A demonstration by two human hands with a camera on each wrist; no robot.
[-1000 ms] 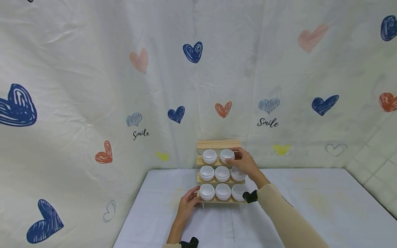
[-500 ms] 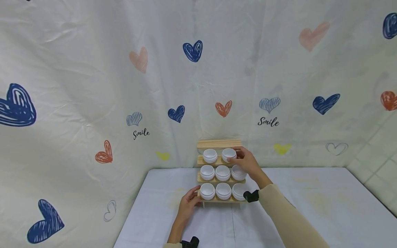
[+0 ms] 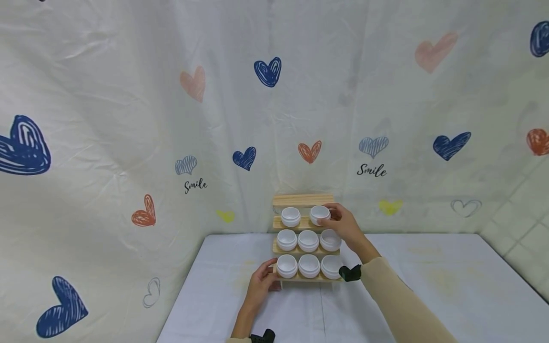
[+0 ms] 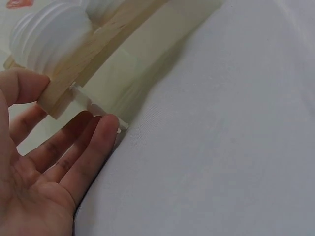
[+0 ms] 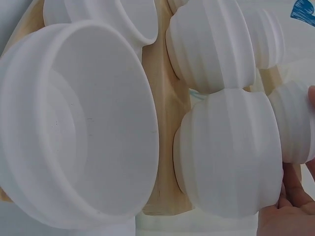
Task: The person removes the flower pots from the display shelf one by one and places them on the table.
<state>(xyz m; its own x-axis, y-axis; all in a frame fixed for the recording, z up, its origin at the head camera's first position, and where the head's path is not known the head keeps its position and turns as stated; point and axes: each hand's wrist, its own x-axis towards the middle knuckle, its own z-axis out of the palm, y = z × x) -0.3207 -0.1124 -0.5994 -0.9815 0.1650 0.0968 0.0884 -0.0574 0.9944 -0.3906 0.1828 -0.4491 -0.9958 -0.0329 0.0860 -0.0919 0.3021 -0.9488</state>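
A tiered wooden rack (image 3: 303, 200) holds small white pots, with three on the bottom board, three on the middle one and two on the board above. My right hand (image 3: 344, 224) grips the right-hand pot (image 3: 319, 214) of that upper pair, over the board's right part. Its left neighbour (image 3: 290, 216) stands apart from it. At the lower left, my left hand (image 3: 258, 284) holds the end of the bottom board (image 4: 74, 73), its fingers around the corner and beside the thin leg (image 4: 86, 100). In the right wrist view, near pots (image 5: 98, 123) partly hide the right hand (image 5: 293, 211).
The rack stands at the back of a table with a white cloth (image 3: 429, 286). Behind it hangs a white curtain (image 3: 321, 95) printed with hearts. The topmost board carries no pots. A tiled wall (image 3: 519, 233) shows at the right.
My right hand has shifted the gripped pot slightly to the right along its board, widening the gap to its neighbour. The left hand keeps its place on the bottom board's end.
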